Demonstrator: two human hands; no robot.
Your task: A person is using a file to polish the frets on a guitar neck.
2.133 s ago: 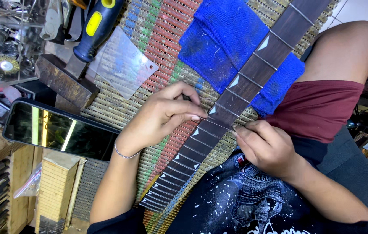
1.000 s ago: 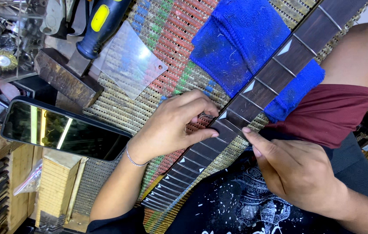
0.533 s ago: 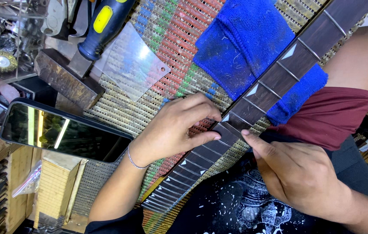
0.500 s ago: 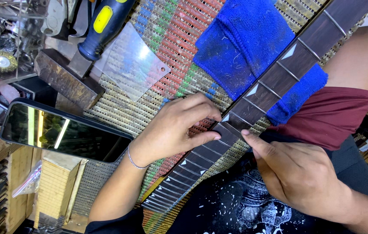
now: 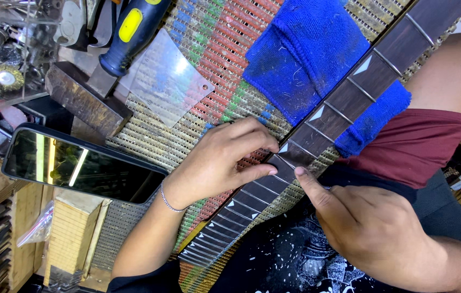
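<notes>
Guitar neck lying diagonally across my lap and the striped woven mat, resting on a blue towel, my left hand with fingers curled pressing its fretboard edge, my right hand loosely closed, thumb tip touching the opposite edge.

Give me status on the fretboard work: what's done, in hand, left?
Done: guitar neck lies on the blue cloth, frets seated along its length. In hand: left hand and right hand pinch one fret mid-neck. Left: can't tell which frets are finished; hammer lies unused.
</notes>
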